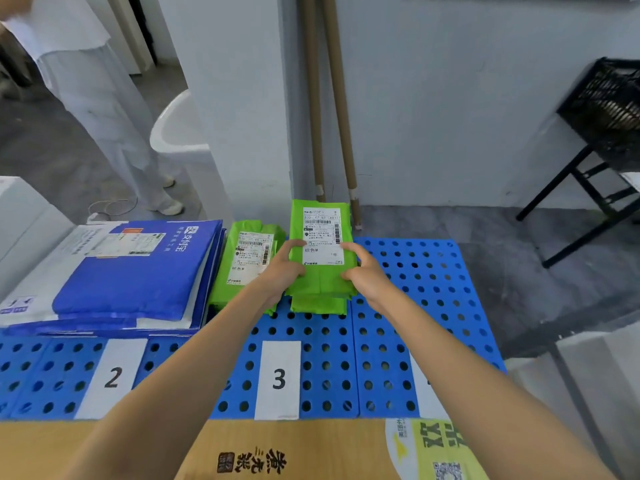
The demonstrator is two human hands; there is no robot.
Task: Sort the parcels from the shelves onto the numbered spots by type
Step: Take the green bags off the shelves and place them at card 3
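Observation:
A green plastic parcel with a white shipping label lies on top of another green parcel behind the white label numbered 3. My left hand grips its left edge and my right hand grips its right edge, thumbs on top. A second pile of green parcels sits just to the left. Behind the label numbered 2 lies a stack of blue and white flat mailers. All rest on a blue perforated pallet.
A cardboard box fills the near edge below my arms. A person in white stands at the far left. Two cardboard tubes lean on the wall, a black crate on a stand is at the right.

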